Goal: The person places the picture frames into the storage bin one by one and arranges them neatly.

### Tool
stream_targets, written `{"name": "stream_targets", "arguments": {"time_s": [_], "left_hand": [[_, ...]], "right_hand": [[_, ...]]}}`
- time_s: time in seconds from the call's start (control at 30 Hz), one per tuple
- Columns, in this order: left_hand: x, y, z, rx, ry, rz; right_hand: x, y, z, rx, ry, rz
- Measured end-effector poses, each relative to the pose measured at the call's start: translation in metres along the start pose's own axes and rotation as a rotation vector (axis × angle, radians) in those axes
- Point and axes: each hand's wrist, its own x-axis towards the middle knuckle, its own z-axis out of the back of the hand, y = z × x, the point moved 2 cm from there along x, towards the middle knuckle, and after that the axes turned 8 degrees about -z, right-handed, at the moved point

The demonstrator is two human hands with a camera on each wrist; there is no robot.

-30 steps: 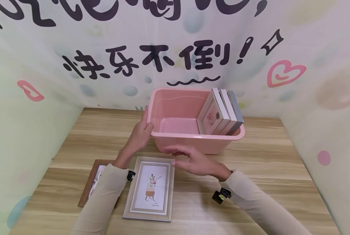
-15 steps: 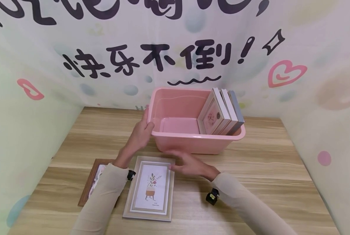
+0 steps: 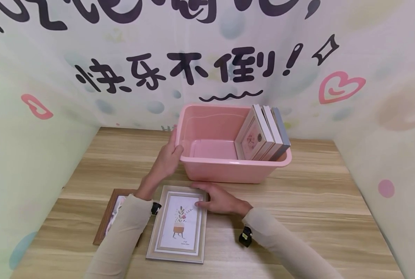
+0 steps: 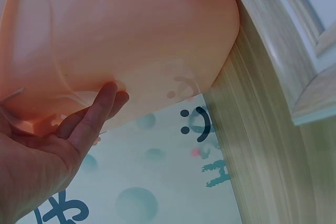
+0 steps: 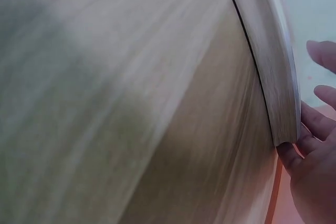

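Note:
My left hand grips the left rim of a pink plastic tub, thumb over the rim and fingers along the outside wall. My right hand is at the upper right corner of a beige picture frame lying flat, with a potted-plant picture. Its thumb overlaps the frame's face and its fingers curl at the far edge. In the right wrist view, fingers meet the end of the frame. Several picture frames stand leaning together at the tub's right end.
A brown picture frame lies left of the beige one, partly hidden by the left sleeve. The wooden table meets a printed wall behind the tub, with walls at both sides.
My right hand has moved left and down from in front of the tub onto the beige frame's corner. The left hand keeps its hold on the tub, which stays put.

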Motion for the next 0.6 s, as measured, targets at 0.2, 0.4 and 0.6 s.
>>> {"name": "stream_targets", "arguments": {"time_s": [0.2, 0.4, 0.6], "left_hand": [[-0.0011, -0.0006, 0.0001, -0.021, 0.004, -0.009], [-0.0013, -0.0006, 0.0008, -0.005, 0.001, -0.001], [-0.001, -0.0007, 0.0009, 0.007, -0.001, -0.008]], "right_hand": [[0.0013, 0.0012, -0.0022, -0.077, -0.036, 0.033], [0.0025, 0.0003, -0.0033, -0.123, -0.048, 0.062], [0.0056, 0.0009, -0.005, -0.214, -0.077, 0.046]]}}
